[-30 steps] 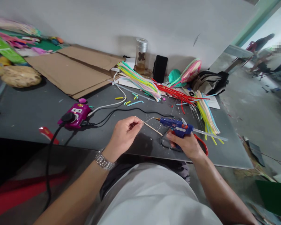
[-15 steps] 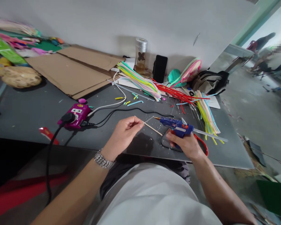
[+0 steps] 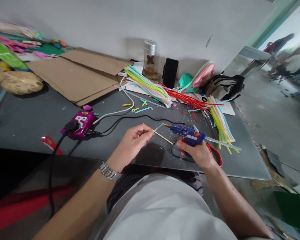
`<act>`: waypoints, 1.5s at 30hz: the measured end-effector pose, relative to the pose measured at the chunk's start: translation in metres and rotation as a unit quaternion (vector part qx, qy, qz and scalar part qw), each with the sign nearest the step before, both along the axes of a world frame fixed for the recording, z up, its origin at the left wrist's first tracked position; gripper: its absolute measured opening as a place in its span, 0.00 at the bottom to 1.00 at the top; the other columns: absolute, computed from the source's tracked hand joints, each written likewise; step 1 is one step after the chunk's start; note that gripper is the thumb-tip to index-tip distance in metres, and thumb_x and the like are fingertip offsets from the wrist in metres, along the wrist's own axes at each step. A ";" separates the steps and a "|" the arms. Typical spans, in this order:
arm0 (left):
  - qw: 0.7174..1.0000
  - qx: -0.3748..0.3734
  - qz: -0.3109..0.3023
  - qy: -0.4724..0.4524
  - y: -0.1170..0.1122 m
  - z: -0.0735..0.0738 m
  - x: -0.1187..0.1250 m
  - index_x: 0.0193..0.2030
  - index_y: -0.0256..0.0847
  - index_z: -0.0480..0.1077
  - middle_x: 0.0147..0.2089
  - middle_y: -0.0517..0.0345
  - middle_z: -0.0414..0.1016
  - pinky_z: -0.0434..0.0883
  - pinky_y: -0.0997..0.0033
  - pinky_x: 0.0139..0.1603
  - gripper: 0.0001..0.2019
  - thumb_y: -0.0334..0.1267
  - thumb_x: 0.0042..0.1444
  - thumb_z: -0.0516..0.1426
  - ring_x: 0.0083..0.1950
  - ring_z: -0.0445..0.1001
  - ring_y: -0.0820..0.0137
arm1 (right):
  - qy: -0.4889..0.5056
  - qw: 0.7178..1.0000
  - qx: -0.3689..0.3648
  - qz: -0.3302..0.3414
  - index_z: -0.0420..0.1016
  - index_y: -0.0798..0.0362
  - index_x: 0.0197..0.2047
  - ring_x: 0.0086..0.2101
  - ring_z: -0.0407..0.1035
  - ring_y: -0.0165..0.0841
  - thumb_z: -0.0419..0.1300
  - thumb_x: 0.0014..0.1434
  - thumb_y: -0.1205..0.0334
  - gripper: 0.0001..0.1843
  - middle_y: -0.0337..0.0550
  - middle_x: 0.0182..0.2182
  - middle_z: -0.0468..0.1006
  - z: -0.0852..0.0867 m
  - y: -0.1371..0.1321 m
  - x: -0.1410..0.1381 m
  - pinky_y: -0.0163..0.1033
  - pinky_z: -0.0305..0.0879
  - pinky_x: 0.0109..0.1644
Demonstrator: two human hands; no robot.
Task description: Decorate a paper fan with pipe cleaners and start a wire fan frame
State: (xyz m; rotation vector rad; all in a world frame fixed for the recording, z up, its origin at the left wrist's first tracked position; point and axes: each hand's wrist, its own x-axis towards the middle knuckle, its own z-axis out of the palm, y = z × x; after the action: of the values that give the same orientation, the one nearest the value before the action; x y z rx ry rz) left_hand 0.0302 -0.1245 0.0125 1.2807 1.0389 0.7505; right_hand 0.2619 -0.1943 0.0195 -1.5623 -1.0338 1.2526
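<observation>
Table (image 3: 35, 113): jar (image 3: 150, 68) holds butterfly (image 3: 150, 60); left hand (image 3: 130, 146) pinches stick (image 3: 160, 136), right hand (image 3: 196, 154) grips glue gun (image 3: 187, 132).

Soft even light, faint shadows, warped edges

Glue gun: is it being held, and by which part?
Yes: the right hand grips the blue glue gun by its handle, mostly hidden in the hand. The left hand pinches the end of a wooden stick.

Left hand (image 3: 131, 146) pinching, right hand (image 3: 196, 154) gripping
</observation>
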 end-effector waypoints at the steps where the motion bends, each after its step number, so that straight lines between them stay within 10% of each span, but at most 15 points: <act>1: 1.000 -0.003 0.000 -0.001 0.000 0.000 0.000 0.34 0.40 0.73 0.27 0.64 0.63 0.55 0.73 0.26 0.11 0.46 0.57 0.61 0.27 0.59 0.75 | 0.002 1.000 0.001 0.001 0.75 0.53 0.30 0.22 0.65 0.29 0.78 0.43 0.38 0.28 0.37 0.21 0.72 0.000 0.000 0.000 0.39 0.65 0.28; 35: 0.996 0.064 0.028 0.051 0.001 -0.001 -0.004 0.32 0.40 0.75 0.30 0.60 0.72 0.62 0.72 0.32 0.10 0.45 0.55 0.60 0.31 0.66 0.71 | 0.009 1.000 0.000 0.015 0.76 0.54 0.31 0.22 0.65 0.29 0.77 0.46 0.41 0.26 0.37 0.22 0.72 -0.003 -0.002 -0.001 0.39 0.66 0.29; 45: 0.975 0.162 0.023 0.152 0.009 -0.022 -0.007 0.33 0.40 0.74 0.30 0.59 0.76 0.64 0.70 0.34 0.11 0.44 0.59 0.57 0.30 0.69 0.70 | 0.019 1.000 0.002 0.001 0.76 0.54 0.32 0.21 0.66 0.28 0.78 0.47 0.44 0.24 0.36 0.22 0.73 -0.019 0.000 0.004 0.37 0.65 0.28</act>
State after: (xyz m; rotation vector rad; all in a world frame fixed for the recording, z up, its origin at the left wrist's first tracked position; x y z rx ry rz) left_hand 0.0236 -0.1155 -0.0097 1.6951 1.2276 0.7971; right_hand 0.2656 -0.1944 0.0006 -1.5292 -1.0147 1.2760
